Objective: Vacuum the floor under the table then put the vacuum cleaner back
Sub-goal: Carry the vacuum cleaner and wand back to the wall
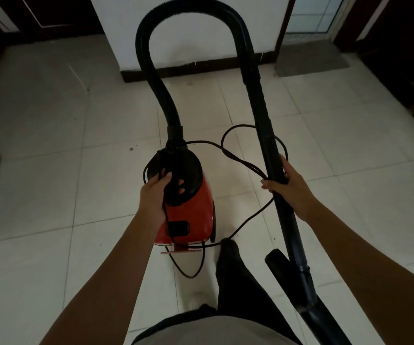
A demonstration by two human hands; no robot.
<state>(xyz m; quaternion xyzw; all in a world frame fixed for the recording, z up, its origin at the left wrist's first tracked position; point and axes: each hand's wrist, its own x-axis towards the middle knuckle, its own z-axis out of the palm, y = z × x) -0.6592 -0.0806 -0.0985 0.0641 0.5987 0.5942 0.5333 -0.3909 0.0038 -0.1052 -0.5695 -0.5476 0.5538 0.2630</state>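
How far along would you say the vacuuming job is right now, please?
Done: unclear; no table shows, so I cannot tell whether vacuuming under it is finished. In hand: the left hand grips the red vacuum cleaner by its top handle and the right hand holds the wand with loops of loose cord, apparently carrying it. Left: at least putting it back.

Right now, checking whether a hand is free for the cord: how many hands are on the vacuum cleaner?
2. The left hand grips the top of the red canister; the right hand grips the black wand. Neither is free.
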